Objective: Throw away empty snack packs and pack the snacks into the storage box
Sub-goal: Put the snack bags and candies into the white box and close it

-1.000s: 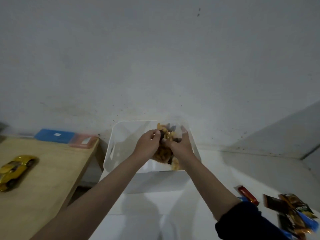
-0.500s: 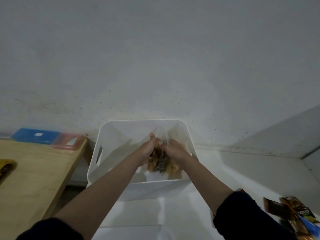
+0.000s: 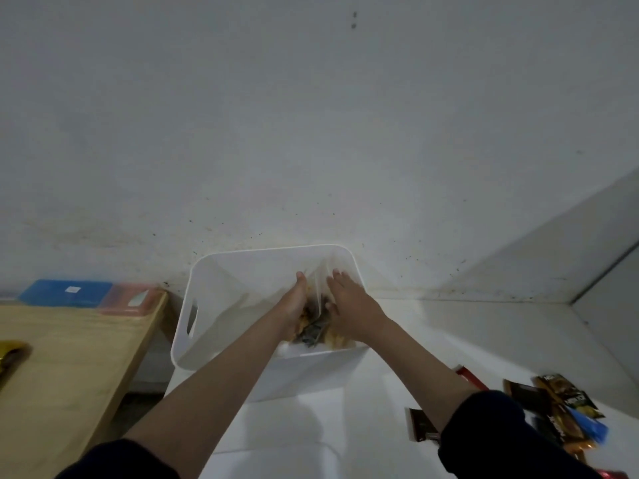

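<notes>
A white storage box (image 3: pixel 214 281) stands on the white table (image 3: pixel 345 430) against the wall. Both my hands reach down inside its right half. Between them is a clear plastic bag of snacks (image 3: pixel 311 331), orange and grey pieces showing low in the box, with the bag's clear top standing up between my fingers. My left hand (image 3: pixel 294 307) lies along the bag's left side. My right hand (image 3: pixel 349 305) presses on its right side, fingers spread and thumb against the plastic. The bag's bottom is hidden behind the box's near wall.
Several loose snack packs (image 3: pixel 560 409) lie at the right on the white table, along with a dark pack (image 3: pixel 423 425) and a red one (image 3: pixel 470 376). A wooden table (image 3: pixel 69 357) at the left holds a blue case (image 3: pixel 65 292), a pink case (image 3: pixel 129 299) and a yellow toy (image 3: pixel 10 354).
Both hands have lowered the bag of snacks from above the rim down into the box. My view has shifted right, so the wooden table sits further left.
</notes>
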A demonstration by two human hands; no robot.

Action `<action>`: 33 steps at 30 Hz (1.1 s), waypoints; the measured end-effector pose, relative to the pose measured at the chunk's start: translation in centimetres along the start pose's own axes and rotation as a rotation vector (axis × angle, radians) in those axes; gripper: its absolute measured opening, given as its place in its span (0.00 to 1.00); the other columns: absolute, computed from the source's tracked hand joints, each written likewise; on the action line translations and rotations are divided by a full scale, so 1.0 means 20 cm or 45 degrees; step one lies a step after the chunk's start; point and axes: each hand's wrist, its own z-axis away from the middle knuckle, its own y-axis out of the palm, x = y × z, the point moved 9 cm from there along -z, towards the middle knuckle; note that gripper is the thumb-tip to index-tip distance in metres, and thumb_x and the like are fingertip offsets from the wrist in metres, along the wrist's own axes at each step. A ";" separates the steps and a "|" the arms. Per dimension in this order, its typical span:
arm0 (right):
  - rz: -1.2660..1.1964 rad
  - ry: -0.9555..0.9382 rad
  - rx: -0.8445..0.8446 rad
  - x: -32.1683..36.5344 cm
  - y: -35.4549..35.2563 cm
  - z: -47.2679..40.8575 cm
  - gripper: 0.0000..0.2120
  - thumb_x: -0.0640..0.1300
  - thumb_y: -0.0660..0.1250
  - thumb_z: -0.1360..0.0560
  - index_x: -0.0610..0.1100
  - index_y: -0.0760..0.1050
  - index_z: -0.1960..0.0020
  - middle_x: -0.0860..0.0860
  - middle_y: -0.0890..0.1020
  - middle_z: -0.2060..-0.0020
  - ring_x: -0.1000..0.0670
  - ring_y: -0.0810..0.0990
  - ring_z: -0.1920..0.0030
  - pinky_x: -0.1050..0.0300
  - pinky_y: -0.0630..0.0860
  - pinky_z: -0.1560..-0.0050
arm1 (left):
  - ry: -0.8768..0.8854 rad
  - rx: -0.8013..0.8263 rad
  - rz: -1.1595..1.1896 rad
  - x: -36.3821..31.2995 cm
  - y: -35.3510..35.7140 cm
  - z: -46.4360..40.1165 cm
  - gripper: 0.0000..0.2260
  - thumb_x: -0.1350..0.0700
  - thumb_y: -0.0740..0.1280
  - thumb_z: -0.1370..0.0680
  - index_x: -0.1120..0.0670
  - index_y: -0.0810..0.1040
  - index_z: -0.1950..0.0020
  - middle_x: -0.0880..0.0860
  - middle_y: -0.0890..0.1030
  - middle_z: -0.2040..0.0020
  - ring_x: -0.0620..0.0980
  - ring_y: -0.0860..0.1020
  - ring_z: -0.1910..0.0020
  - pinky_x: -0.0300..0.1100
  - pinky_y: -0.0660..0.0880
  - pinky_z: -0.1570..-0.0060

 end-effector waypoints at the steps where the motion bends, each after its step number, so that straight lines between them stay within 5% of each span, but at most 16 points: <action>1: 0.027 -0.016 -0.023 0.01 -0.02 0.02 0.30 0.41 0.59 0.22 0.40 0.50 0.24 0.44 0.51 0.23 0.45 0.48 0.23 0.46 0.51 0.25 | 0.012 0.001 0.015 0.00 0.01 0.03 0.32 0.38 0.40 0.19 0.58 0.60 0.25 0.58 0.65 0.26 0.56 0.65 0.27 0.47 0.63 0.31; 6: -0.091 -0.029 -0.216 0.02 -0.14 0.26 0.26 0.45 0.54 0.20 0.41 0.54 0.24 0.45 0.53 0.23 0.45 0.49 0.23 0.42 0.45 0.26 | 0.230 -0.226 -0.306 -0.04 -0.01 0.22 0.31 0.37 0.43 0.20 0.55 0.68 0.28 0.56 0.72 0.31 0.56 0.71 0.33 0.50 0.65 0.30; 8: -0.173 -0.029 -0.306 0.00 -0.16 0.40 0.25 0.46 0.56 0.20 0.42 0.57 0.25 0.46 0.55 0.23 0.45 0.51 0.23 0.41 0.47 0.26 | 0.498 -0.356 -0.416 -0.08 0.01 0.38 0.25 0.42 0.48 0.18 0.56 0.78 0.42 0.54 0.79 0.46 0.53 0.76 0.45 0.48 0.72 0.39; 10: -0.235 -0.014 -0.372 -0.05 -0.17 0.55 0.24 0.46 0.58 0.21 0.44 0.59 0.26 0.47 0.58 0.24 0.45 0.54 0.24 0.41 0.48 0.26 | 0.828 -0.455 -0.447 -0.11 0.07 0.59 0.15 0.49 0.56 0.18 0.55 0.77 0.56 0.50 0.77 0.60 0.49 0.76 0.59 0.41 0.73 0.56; 13: -0.342 -0.018 -0.463 -0.13 -0.14 0.79 0.23 0.47 0.61 0.22 0.44 0.63 0.28 0.47 0.63 0.26 0.45 0.60 0.26 0.42 0.53 0.26 | 1.098 -0.519 -0.493 0.00 0.23 0.84 0.07 0.56 0.61 0.20 0.56 0.77 0.54 0.47 0.78 0.59 0.41 0.76 0.59 0.27 0.69 0.61; 19: -0.401 0.056 -0.445 -0.42 -0.02 1.30 0.23 0.45 0.61 0.22 0.44 0.64 0.28 0.46 0.65 0.27 0.47 0.61 0.26 0.49 0.56 0.26 | 1.037 -0.468 -0.478 0.44 0.66 0.95 0.05 0.58 0.63 0.21 0.53 0.77 0.53 0.48 0.79 0.55 0.42 0.77 0.54 0.34 0.73 0.56; 25: -0.385 0.190 -0.410 -0.91 0.03 1.80 0.21 0.44 0.61 0.22 0.42 0.66 0.31 0.46 0.71 0.32 0.46 0.66 0.31 0.54 0.61 0.31 | 0.856 -0.422 -0.485 0.77 1.21 1.00 0.05 0.57 0.61 0.20 0.52 0.76 0.54 0.51 0.79 0.54 0.43 0.75 0.57 0.29 0.69 0.61; 33: -0.454 0.589 -0.564 -1.76 -0.01 2.42 0.16 0.42 0.64 0.25 0.42 0.73 0.38 0.46 0.77 0.42 0.45 0.74 0.40 0.52 0.70 0.41 | 0.581 -0.170 -0.602 1.19 2.04 0.97 0.03 0.56 0.65 0.22 0.52 0.73 0.49 0.51 0.76 0.52 0.49 0.76 0.51 0.33 0.72 0.56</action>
